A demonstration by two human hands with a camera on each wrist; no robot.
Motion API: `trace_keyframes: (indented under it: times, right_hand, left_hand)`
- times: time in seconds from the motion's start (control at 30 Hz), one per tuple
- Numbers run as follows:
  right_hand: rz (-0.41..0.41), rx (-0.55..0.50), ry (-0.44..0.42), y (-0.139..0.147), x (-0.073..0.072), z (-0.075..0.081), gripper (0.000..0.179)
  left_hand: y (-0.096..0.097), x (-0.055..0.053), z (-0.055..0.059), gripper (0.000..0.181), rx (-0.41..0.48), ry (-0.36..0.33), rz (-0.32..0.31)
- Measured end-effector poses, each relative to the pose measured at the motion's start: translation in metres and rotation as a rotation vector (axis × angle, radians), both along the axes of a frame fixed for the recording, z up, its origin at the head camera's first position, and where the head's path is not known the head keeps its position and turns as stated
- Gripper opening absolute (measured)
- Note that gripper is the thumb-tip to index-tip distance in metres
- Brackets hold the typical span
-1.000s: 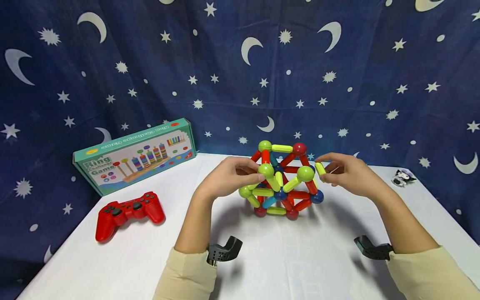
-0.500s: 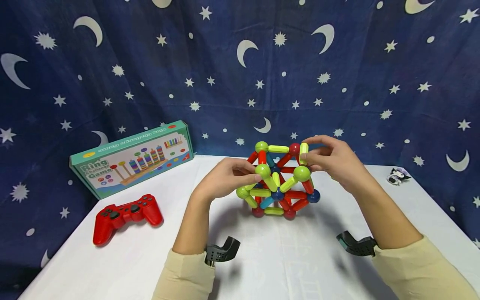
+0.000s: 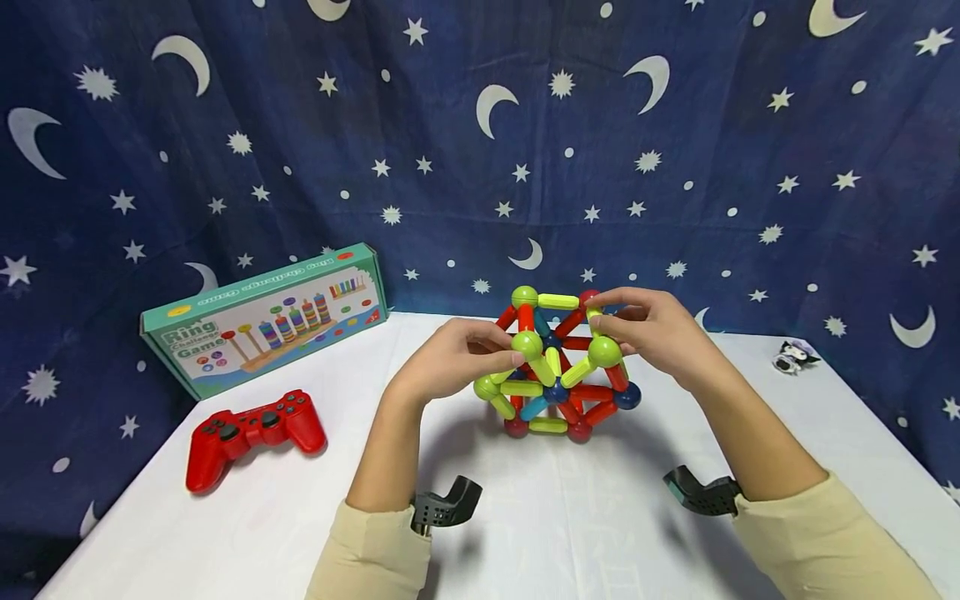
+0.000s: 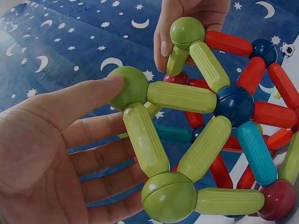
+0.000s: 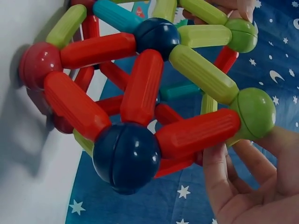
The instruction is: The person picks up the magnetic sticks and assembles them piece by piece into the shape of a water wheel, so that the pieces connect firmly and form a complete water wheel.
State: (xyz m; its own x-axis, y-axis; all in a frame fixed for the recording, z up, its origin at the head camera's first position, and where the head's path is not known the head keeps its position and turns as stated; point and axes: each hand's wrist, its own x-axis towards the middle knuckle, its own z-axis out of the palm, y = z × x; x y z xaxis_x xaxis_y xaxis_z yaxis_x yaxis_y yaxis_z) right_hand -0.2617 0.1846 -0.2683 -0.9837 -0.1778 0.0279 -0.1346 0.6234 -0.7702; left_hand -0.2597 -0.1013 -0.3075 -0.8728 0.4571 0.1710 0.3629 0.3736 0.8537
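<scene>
A ball-and-stick construction model [image 3: 556,390] of red, blue and lime balls joined by coloured rods stands on the table. My left hand [image 3: 453,360] pinches a lime ball [image 4: 128,87] at its upper left, thumb on the near side. On the upper right, my right hand [image 3: 654,332] pinches a lime rod [image 3: 595,323] between thumb and fingers. That rod spans from the right lime ball [image 3: 603,352] back toward a red ball [image 3: 588,297]. In the right wrist view, the lime ball [image 5: 254,113] and a red rod partly hide the held rod.
A green Ring Challenge Game box [image 3: 266,321] stands at the back left. Before it lies a red game controller [image 3: 255,433]. At the right rear is a small black-and-white figure [image 3: 795,357]. A star-and-moon curtain [image 3: 420,100] hangs behind the white table [image 3: 525,533].
My right hand has carried the lime rod leftward from beside the model, turned it upright, then lowered it between the red and lime balls. My left hand keeps its hold.
</scene>
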Motion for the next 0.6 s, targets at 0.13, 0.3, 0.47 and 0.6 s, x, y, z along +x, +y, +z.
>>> trace_keyframes:
  times: [0.13, 0.3, 0.47, 0.6]
  right_hand:
    - [0.001, 0.012, -0.007, -0.001, 0.000, -0.001, 0.040]
    - [0.021, -0.017, -0.005, 0.006, 0.000, -0.002, 0.045]
    - [0.006, -0.071, 0.067, 0.022, -0.005, -0.008, 0.046]
    - [-0.004, -0.123, 0.169, 0.039, -0.013, -0.023, 0.042]
  left_hand:
    - [0.000, 0.000, 0.000, 0.020, -0.001, -0.001, 0.002]
    - [0.000, 0.000, 0.001, 0.020, -0.005, 0.008, -0.002]
    - [0.000, -0.001, 0.001, 0.020, -0.003, 0.004, -0.005]
    - [0.000, -0.001, 0.000, 0.019, -0.003, -0.010, -0.004]
